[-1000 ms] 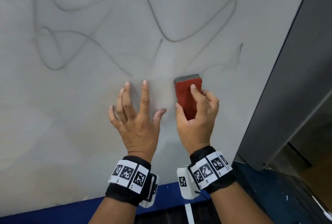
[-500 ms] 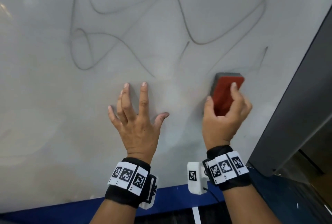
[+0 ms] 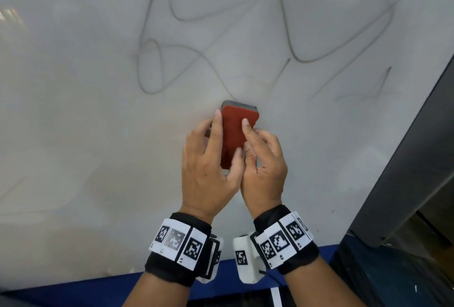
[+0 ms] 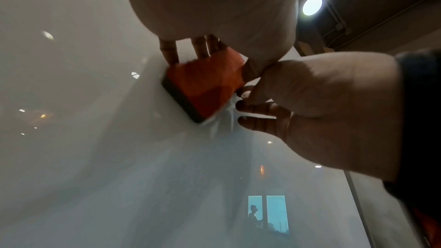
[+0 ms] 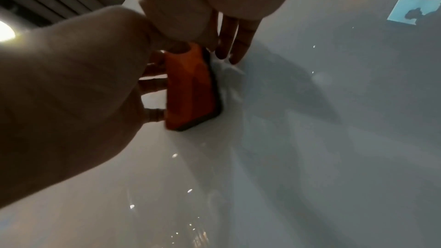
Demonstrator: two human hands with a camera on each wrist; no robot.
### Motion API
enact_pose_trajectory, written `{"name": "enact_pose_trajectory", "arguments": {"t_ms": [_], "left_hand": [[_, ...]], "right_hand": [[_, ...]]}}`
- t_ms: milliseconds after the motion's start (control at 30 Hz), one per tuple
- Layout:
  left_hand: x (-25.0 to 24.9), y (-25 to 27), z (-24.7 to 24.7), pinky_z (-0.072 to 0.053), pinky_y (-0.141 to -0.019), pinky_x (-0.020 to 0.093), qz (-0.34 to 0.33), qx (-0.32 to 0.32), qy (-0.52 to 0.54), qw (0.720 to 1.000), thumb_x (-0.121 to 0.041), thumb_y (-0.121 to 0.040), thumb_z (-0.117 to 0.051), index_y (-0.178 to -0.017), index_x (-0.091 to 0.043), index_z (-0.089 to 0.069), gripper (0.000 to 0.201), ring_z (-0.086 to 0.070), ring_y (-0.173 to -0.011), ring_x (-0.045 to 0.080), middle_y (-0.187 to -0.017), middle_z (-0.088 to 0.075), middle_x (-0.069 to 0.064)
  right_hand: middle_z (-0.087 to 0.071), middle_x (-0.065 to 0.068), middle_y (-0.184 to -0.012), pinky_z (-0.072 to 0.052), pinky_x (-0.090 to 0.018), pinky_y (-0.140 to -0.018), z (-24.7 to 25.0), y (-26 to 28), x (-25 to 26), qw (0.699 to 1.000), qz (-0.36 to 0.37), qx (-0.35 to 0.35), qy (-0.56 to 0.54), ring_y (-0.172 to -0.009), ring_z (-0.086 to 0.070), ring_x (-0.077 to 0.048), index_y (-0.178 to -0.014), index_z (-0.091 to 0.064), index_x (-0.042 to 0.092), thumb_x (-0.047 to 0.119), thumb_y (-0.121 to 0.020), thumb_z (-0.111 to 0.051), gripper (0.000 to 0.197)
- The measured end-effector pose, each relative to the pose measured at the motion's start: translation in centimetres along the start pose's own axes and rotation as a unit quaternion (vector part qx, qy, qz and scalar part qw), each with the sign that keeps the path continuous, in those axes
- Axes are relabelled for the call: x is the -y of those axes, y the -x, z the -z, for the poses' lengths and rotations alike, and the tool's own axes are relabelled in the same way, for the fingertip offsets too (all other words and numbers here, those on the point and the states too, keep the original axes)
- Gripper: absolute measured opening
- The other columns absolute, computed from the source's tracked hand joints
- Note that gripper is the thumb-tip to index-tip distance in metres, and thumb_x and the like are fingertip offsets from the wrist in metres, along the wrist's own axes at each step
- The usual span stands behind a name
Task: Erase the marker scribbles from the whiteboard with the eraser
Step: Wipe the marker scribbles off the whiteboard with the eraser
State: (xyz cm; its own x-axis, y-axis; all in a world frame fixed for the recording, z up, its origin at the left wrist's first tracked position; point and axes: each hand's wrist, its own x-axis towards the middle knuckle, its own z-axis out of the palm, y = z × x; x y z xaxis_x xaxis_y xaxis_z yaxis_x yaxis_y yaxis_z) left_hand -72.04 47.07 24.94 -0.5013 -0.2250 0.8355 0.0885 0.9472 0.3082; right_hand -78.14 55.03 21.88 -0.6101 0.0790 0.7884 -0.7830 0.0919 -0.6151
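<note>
A red eraser [image 3: 235, 132] with grey felt lies pressed on the whiteboard [image 3: 73, 134], just below the lowest loop of the grey marker scribbles [image 3: 307, 60]. My left hand [image 3: 216, 144] grips it: fingers curl round its left edge and the thumb lies on the red back. The right hand [image 3: 255, 139] lies against its right side, index finger on the back. In the right wrist view the eraser [image 5: 188, 86] has the right fingers [image 5: 229, 44] straight on the board beside it. In the left wrist view the eraser [image 4: 205, 86] is seen from below.
A dark grey panel [image 3: 405, 159] borders the board on the right. A blue ledge [image 3: 122, 287] runs along the bottom edge. The board's lower left is smeared and without lines. Scribbles spread above and to the right of the hands.
The right hand brought the eraser back left from the right-hand strokes. The left hand lifted off its flat spread on the board and took hold of the eraser.
</note>
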Motion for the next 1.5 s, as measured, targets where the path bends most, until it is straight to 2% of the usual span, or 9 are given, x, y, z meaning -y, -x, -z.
{"name": "enact_pose_trajectory", "arguments": {"t_ms": [233, 300, 400, 600, 800, 1000, 1200, 1367, 1500], "left_hand": [[1.3, -0.4, -0.1, -0.042, -0.092, 0.045, -0.022, -0.019, -0.13, 0.991, -0.028, -0.085, -0.071, -0.148, -0.006, -0.038, 0.074, -0.041, -0.108, 0.028, -0.135, -0.036, 0.005], [1.5, -0.2, 0.0, -0.041, -0.093, 0.047, -0.007, -0.043, -0.142, 0.989, -0.025, -0.085, -0.069, -0.148, -0.005, -0.037, 0.073, -0.04, -0.11, 0.028, -0.135, -0.035, 0.006], [1.9, 0.1, 0.3, -0.039, -0.096, 0.049, 0.043, -0.084, -0.153, 0.984, -0.018, -0.083, -0.07, -0.148, -0.005, -0.035, 0.075, -0.039, -0.114, 0.03, -0.138, -0.034, 0.006], [2.0, 0.2, -0.2, -0.037, -0.094, 0.047, -0.059, -0.041, -0.187, 0.98, -0.01, -0.078, -0.067, -0.145, -0.011, -0.045, 0.071, -0.041, -0.114, 0.027, -0.136, -0.039, 0.0], [2.8, -1.3, 1.1, -0.04, -0.095, 0.058, 0.138, -0.137, -0.152, 0.969, -0.01, -0.072, -0.067, -0.149, -0.007, -0.035, 0.084, -0.038, -0.115, 0.03, -0.139, -0.044, 0.012], [2.3, -1.1, 0.6, -0.037, -0.097, 0.049, -0.06, -0.063, -0.199, 0.976, -0.008, -0.077, -0.06, -0.144, -0.011, -0.048, 0.068, -0.041, -0.115, 0.028, -0.134, -0.051, 0.006], [4.8, -2.3, 4.0, -0.04, -0.096, 0.051, 0.183, -0.196, -0.123, 0.955, -0.012, -0.073, -0.063, -0.147, -0.002, -0.039, 0.078, -0.047, -0.113, 0.041, -0.139, -0.048, 0.02], [4.5, -1.7, 3.0, -0.036, -0.097, 0.049, -0.005, -0.1, -0.191, 0.976, -0.006, -0.078, -0.061, -0.145, -0.009, -0.046, 0.068, -0.041, -0.117, 0.028, -0.139, -0.045, 0.006], [5.4, -2.7, 4.5, -0.036, -0.096, 0.048, 0.184, -0.196, -0.127, 0.955, -0.016, -0.08, -0.066, -0.149, -0.008, -0.038, 0.075, -0.044, -0.116, 0.035, -0.139, -0.047, 0.013]], "right_hand": [[-0.068, -0.008, -0.112, -0.042, -0.024, -0.097, 1.5, -1.8, 0.0, 0.992, 0.079, -0.028, 0.089, -0.097, -0.06, -0.03, -0.115, -0.072, 0.009, -0.014, -0.082, -0.063, 0.042], [-0.061, -0.013, -0.127, -0.041, -0.034, -0.104, 1.9, -2.1, -0.6, 0.987, 0.037, -0.081, 0.137, -0.111, -0.055, -0.031, -0.124, -0.067, 0.008, 0.0, -0.084, -0.071, 0.041], [-0.042, -0.017, -0.148, -0.037, -0.049, -0.109, 1.5, -1.6, -0.9, 0.98, -0.007, -0.038, 0.193, -0.13, -0.039, -0.032, -0.139, -0.055, 0.012, 0.024, -0.082, -0.077, 0.063], [-0.026, -0.021, -0.157, -0.022, -0.042, -0.117, 0.8, -0.7, -0.7, 0.975, -0.015, 0.012, 0.223, -0.142, -0.027, -0.038, -0.147, -0.043, 0.012, 0.025, -0.077, -0.079, 0.08], [-0.025, -0.016, -0.159, -0.026, -0.045, -0.116, 0.9, -0.7, -1.0, 0.976, -0.024, 0.019, 0.214, -0.144, -0.026, -0.035, -0.148, -0.043, 0.015, 0.026, -0.077, -0.08, 0.08], [-0.026, -0.019, -0.158, -0.026, -0.046, -0.116, 0.8, -0.5, -1.0, 0.978, -0.019, 0.007, 0.21, -0.142, -0.027, -0.037, -0.147, -0.044, 0.013, 0.022, -0.076, -0.078, 0.079], [-0.026, -0.018, -0.158, -0.028, -0.048, -0.116, 0.7, -0.5, -1.2, 0.979, -0.021, 0.008, 0.204, -0.142, -0.026, -0.036, -0.147, -0.045, 0.014, 0.022, -0.076, -0.079, 0.078], [-0.024, -0.018, -0.158, -0.027, -0.05, -0.116, 0.1, -0.3, -0.9, 0.982, -0.034, -0.003, 0.188, -0.143, -0.024, -0.035, -0.148, -0.043, 0.013, 0.021, -0.077, -0.074, 0.078], [-0.023, -0.017, -0.159, -0.027, -0.049, -0.117, 0.3, -0.3, -0.9, 0.982, -0.037, 0.004, 0.187, -0.143, -0.023, -0.034, -0.149, -0.042, 0.015, 0.021, -0.077, -0.073, 0.078]]}}
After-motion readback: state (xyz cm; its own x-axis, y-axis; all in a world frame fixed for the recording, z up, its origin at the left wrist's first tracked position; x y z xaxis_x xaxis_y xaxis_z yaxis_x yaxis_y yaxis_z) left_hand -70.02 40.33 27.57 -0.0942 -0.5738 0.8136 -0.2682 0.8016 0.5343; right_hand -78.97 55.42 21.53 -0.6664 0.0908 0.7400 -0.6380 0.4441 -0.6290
